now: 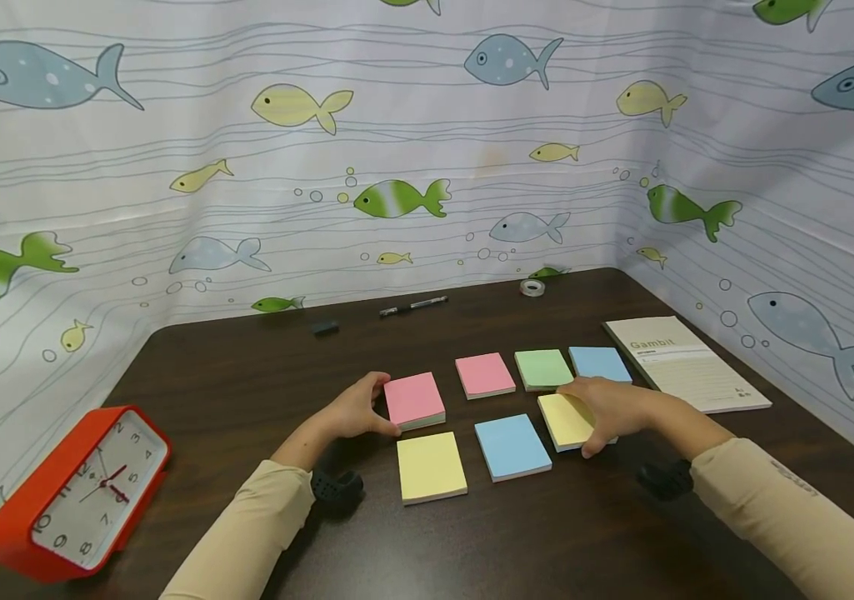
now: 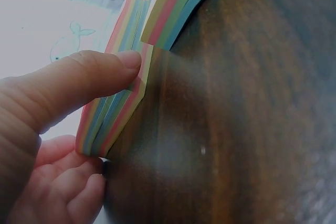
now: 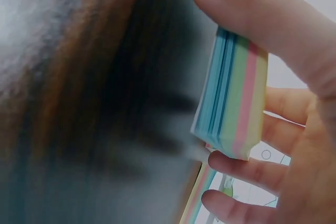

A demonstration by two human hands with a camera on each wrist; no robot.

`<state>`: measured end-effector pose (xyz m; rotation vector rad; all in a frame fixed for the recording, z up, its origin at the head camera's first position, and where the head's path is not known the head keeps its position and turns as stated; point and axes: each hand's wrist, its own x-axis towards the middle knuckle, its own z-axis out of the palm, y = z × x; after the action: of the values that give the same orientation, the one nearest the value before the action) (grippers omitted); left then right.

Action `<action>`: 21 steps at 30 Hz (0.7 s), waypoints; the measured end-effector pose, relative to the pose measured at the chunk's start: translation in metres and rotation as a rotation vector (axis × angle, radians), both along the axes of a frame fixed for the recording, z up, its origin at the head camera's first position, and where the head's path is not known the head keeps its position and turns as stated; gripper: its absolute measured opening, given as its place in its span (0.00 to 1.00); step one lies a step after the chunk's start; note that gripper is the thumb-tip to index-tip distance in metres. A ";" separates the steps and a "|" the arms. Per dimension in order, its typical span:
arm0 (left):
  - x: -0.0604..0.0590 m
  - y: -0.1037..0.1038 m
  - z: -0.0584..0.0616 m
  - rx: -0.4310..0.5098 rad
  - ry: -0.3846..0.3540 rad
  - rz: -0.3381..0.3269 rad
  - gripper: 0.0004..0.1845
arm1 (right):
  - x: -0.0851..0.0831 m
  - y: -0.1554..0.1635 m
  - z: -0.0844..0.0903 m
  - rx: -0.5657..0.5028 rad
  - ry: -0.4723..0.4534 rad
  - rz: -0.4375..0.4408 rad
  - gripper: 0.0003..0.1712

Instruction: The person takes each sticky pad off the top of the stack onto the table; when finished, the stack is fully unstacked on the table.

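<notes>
Resting inside right grip (image 1: pixel 610 412): yellow pad (image 1: pixel 566 421)

Both my forearms reach forward in beige sleeves, each with a dark strap at the wrist. My left hand (image 1: pixel 357 408) lies low, thumb and fingers curled in a pinch. My right hand (image 1: pixel 606 410) arches palm-down, fingers and thumb curled in a grip.

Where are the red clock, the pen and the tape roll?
red clock (image 1: pixel 100 492), head view, on its white dial.
pen (image 1: pixel 413 306), head view, mid-barrel.
tape roll (image 1: pixel 532 287), head view, on its ring.
</notes>
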<state>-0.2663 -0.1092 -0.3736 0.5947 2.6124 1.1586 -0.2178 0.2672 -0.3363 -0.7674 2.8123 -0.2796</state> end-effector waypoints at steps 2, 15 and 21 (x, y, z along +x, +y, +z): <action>0.000 0.000 0.000 0.000 -0.001 -0.003 0.47 | 0.001 0.001 -0.002 0.002 0.000 -0.003 0.49; 0.000 -0.004 0.000 0.010 -0.008 -0.026 0.47 | -0.003 -0.019 0.022 0.029 -0.053 0.023 0.50; 0.001 -0.003 0.000 0.011 0.004 -0.028 0.47 | -0.011 -0.046 0.032 0.077 -0.011 0.056 0.43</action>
<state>-0.2652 -0.1119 -0.3732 0.6346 2.5942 1.1646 -0.2291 0.2211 -0.3041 -0.8229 2.7686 -0.1654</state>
